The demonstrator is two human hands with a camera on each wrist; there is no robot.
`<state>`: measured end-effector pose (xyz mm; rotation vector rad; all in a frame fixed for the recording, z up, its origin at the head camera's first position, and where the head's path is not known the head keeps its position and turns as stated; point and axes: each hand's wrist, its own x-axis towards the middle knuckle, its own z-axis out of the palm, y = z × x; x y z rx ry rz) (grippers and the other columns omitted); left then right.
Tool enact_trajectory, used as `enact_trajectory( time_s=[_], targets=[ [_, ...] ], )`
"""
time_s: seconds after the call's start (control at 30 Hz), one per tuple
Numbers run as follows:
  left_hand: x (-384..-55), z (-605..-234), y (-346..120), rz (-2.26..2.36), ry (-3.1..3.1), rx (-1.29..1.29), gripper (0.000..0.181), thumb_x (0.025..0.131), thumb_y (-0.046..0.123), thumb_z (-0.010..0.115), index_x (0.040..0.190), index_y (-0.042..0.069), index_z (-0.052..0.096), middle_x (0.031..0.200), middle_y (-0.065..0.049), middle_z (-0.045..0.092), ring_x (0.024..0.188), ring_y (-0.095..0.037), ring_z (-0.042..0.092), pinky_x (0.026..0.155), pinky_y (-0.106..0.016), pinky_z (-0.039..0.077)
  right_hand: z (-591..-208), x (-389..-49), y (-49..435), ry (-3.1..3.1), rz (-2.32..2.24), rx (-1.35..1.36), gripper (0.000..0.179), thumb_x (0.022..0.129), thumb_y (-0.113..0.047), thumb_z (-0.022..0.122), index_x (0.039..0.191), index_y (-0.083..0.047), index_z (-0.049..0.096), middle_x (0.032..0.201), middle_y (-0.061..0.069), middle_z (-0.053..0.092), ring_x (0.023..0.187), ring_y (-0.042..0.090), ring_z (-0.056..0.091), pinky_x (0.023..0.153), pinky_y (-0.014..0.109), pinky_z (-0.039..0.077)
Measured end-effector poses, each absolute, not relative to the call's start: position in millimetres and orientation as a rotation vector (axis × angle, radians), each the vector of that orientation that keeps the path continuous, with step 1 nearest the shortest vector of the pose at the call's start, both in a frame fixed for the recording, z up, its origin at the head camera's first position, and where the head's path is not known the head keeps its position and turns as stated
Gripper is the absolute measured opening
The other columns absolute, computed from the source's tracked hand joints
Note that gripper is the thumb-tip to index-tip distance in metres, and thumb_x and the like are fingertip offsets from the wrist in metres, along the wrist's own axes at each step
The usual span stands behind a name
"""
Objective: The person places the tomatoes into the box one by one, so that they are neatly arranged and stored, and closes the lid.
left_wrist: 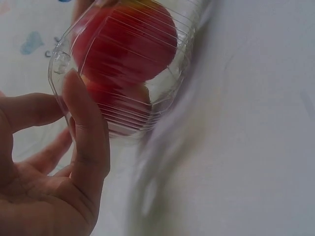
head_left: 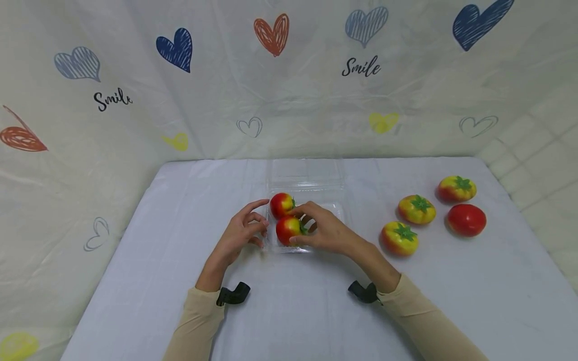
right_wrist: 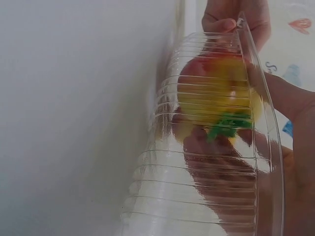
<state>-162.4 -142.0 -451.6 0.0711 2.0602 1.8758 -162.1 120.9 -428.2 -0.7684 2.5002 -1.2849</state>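
Note:
A clear plastic clamshell box [head_left: 325, 210] lies with its lid raised at the far side. Inside, along its left end, are two red-and-yellow tomatoes with green tops, one farther tomato [head_left: 280, 204] and one nearer tomato [head_left: 288, 231]. My right hand [head_left: 327, 230] reaches over the box and grips the nearer tomato between thumb and fingers. Through the ribbed wall, the right wrist view shows this tomato [right_wrist: 211, 93] tipped, its green top toward the palm. At the box's left edge, my left hand [head_left: 244, 228] pinches the rim [left_wrist: 58, 73] with thumb and finger.
To the right on the white-covered table [head_left: 289, 306] sit several more tomatoes: a near yellow-red tomato [head_left: 399, 238], a middle one [head_left: 416, 209], a far one [head_left: 457, 189], and a plain red tomato [head_left: 467, 220]. A cloth printed with hearts [head_left: 316, 95] hangs behind the table.

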Motion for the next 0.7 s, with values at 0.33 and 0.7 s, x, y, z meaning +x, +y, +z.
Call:
enact_trajectory(
  time_s=[0.33,0.7],
  targets=[
    [-162.6,-451.2,-142.8,1.896,2.047,0.095,0.052,0.102,0.012,0.062,0.151,0.027,0.051,0.111,-0.023,0.059,0.082,-0.02,0.063,0.061,-0.03,0.062,-430.7,-162.5,119.4,2.507,-1.265,-0.78,0.059,0.085,-0.027,0.087,0.135,-0.015,0.059,0.131,0.005,0.062,0.112,0.022,0.065,0.09,0.037,0.063],
    [-163.0,-452.7,-143.3,1.903,2.035,0.122,0.053,0.103,0.013,0.062,0.153,0.024,0.049,0.106,-0.014,0.06,0.081,-0.019,0.063,0.061,-0.03,0.062,-432.9,-162.1,117.8,2.486,-1.286,-0.783,0.059,0.085,-0.024,0.087,0.136,-0.012,0.058,0.134,0.008,0.062,0.113,0.025,0.066,0.091,0.039,0.064]
  ],
)
